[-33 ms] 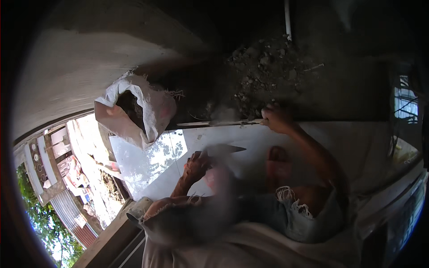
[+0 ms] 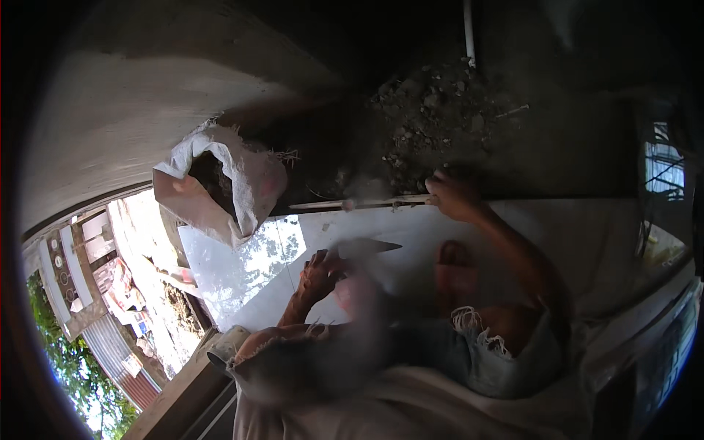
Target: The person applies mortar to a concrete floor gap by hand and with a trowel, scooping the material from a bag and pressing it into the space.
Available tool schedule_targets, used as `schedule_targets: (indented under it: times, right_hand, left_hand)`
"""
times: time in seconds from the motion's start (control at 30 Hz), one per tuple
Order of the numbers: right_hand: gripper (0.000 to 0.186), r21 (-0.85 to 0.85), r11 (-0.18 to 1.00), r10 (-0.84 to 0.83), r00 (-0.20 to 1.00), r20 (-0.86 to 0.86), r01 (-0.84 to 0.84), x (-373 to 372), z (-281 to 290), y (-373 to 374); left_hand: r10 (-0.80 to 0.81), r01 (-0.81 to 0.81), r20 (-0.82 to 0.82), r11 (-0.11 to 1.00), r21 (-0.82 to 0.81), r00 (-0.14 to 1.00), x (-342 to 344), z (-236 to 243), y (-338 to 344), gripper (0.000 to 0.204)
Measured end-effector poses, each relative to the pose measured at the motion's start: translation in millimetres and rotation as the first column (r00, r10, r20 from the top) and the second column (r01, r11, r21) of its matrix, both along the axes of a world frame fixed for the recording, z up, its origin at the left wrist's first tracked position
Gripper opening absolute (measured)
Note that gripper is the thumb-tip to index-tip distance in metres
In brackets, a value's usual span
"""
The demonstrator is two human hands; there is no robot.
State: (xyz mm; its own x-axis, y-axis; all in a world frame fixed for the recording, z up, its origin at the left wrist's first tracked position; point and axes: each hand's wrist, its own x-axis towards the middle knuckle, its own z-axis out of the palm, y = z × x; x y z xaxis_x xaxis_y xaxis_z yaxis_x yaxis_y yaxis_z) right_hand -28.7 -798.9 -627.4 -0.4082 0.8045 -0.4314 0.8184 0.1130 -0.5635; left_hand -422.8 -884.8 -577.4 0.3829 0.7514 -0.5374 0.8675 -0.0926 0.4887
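The left hand is closed, as far as the blur allows judging, on a pointed tool aimed right above the pale floor. The right hand is curled at the floor's far edge, at the right end of a thin strip; whether it grips cannot be told. Hazard: a slip of the tool to the right could strike the red slipper. Hazard: loose rubble, far of the right hand, may scrape the fingers. The open sack, far left, could tip if knocked. Surroundings: dim room, daylight at left, pale pipe at far side
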Motion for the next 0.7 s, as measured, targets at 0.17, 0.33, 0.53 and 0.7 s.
schedule_targets:
  times: [0.17, 0.33, 0.53, 0.7]
  right_hand:
    - [0.023, -0.024, 0.982, -0.19, 0.979, -0.077, 0.188, 21, 75, -1]
    - [0.028, 0.239, 0.955, -0.077, 0.924, -0.375, 0.176, 57, 73, -14]
    - [0.031, -0.107, 0.901, -0.433, 0.865, -0.255, 0.419, 149, 88, -101]
    - [0.031, -0.387, 0.471, -0.879, 0.385, -0.281, 0.793, 192, 65, -141]
  left_hand:
    - [0.037, -0.042, 0.048, 0.993, 0.108, 0.998, 6, 11, 0, 0.043]
    - [0.172, -0.178, 0.054, 0.973, 0.148, 0.984, -21, 6, -27, 0.041]
    - [0.132, -0.147, 0.089, 0.971, 0.189, 0.987, -9, -2, -15, 0.036]
    - [0.028, -0.034, 0.058, 0.994, 0.107, 0.998, -19, -15, 0, 0.04]
